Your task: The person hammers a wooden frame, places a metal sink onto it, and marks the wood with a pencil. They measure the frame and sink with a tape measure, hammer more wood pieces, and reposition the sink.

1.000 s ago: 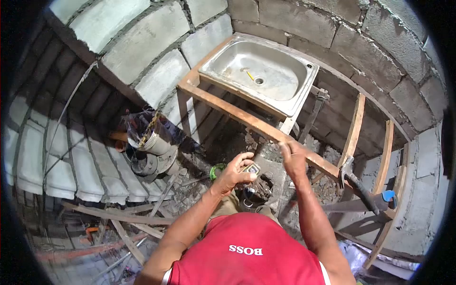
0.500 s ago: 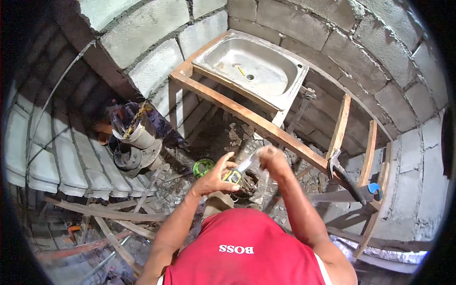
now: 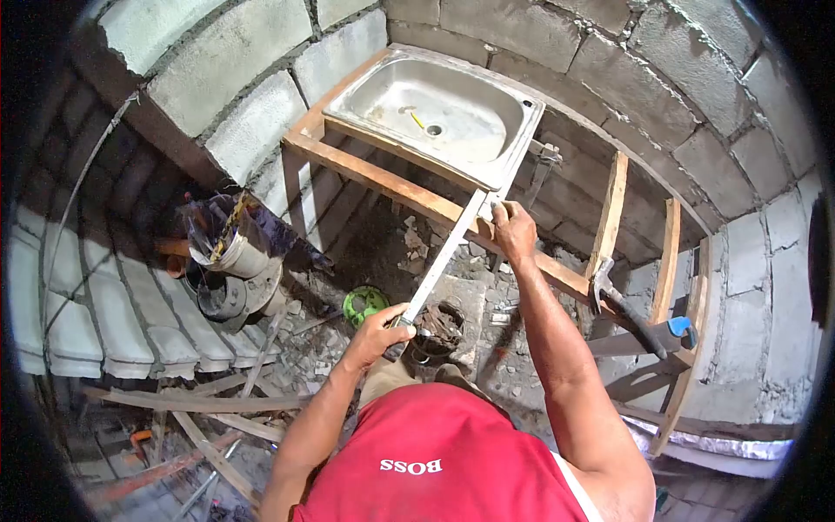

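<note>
My left hand [image 3: 383, 335] is closed around a tape measure [image 3: 402, 323], whose case is mostly hidden by the fingers. Its pale blade [image 3: 444, 261] stretches straight up and away to the front wooden beam [image 3: 383, 180] of a timber frame. At the beam, my right hand [image 3: 515, 230] is closed, with its fingertips pinched at the far end of the blade, close to the sink's near right corner. The stainless steel sink [image 3: 470, 143] rests on the frame, with a small yellow item [image 3: 417, 118] lying in its basin.
A hammer [image 3: 622, 309] hooks over the beam at the right, near a handsaw with a blue handle [image 3: 681, 329]. Buckets of tools [image 3: 239, 252] stand at the left. A green round object [image 3: 365, 304] lies among rubble, beside a hole [image 3: 439, 331]. Loose timber [image 3: 200, 400] is at lower left.
My right hand has moved up to the beam, drawing the blade out longer and straight. My left hand has shifted slightly left and closed more around the case. The view has shifted a little.
</note>
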`<state>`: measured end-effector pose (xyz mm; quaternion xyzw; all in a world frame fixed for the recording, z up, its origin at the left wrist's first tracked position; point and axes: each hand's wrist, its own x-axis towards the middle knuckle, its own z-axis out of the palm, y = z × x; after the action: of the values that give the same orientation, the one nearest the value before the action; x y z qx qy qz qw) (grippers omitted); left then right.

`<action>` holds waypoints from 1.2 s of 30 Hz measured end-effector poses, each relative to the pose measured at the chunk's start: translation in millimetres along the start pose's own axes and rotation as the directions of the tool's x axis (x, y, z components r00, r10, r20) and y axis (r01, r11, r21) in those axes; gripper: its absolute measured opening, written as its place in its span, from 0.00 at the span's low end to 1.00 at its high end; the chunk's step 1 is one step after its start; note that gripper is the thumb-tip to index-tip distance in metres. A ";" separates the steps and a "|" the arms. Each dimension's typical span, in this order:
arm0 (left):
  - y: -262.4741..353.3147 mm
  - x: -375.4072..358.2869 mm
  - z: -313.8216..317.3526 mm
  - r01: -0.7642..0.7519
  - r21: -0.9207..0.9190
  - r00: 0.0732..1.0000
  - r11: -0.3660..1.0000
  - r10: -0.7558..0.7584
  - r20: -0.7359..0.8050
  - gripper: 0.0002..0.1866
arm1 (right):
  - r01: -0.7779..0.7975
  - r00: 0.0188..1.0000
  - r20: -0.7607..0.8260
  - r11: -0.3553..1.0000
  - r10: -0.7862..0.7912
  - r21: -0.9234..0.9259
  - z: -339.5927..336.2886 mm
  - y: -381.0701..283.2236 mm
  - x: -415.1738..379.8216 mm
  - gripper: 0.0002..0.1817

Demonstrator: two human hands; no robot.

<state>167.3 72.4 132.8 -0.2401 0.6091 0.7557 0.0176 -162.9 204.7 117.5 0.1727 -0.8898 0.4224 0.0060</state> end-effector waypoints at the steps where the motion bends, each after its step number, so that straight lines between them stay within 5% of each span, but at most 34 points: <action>1: 1.6 4.1 -1.6 0.009 -0.045 1.000 0.999 -0.008 0.013 0.34 | 0.001 1.000 0.008 1.000 -0.001 -0.001 3.7 5.8 -0.3 0.21; 7: 20.8 22.2 -4.6 0.022 -0.121 1.000 0.992 -0.019 0.025 0.31 | 0.265 0.957 -0.069 0.943 -0.283 -0.203 12.8 13.7 -10.7 0.13; 25: 14.7 41.6 3.3 0.002 -0.021 0.999 1.000 -0.003 -0.039 0.29 | 0.123 0.988 -0.064 0.972 -0.139 -0.200 12.9 1.7 -3.9 0.14; 28: 7.8 30.6 -1.8 -0.016 -0.126 0.994 0.992 0.002 -0.109 0.28 | -0.010 0.998 -0.063 0.996 0.005 -0.091 12.5 4.8 5.1 0.13; 31: 8.6 17.8 -16.6 -0.076 -0.239 0.984 0.968 0.034 -0.173 0.27 | 0.332 0.922 -0.195 0.942 -0.334 -0.046 12.9 0.6 32.7 0.10; 36: 18.4 13.4 -42.0 -0.084 -0.241 0.984 0.967 0.042 -0.173 0.30 | 0.241 0.967 -0.130 0.947 -0.217 0.211 6.5 -38.4 40.4 0.14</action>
<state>164.0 25.1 138.4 -0.2834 0.5167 0.8031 -0.0876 -188.0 165.2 148.5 0.2521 -0.8084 0.5254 0.0824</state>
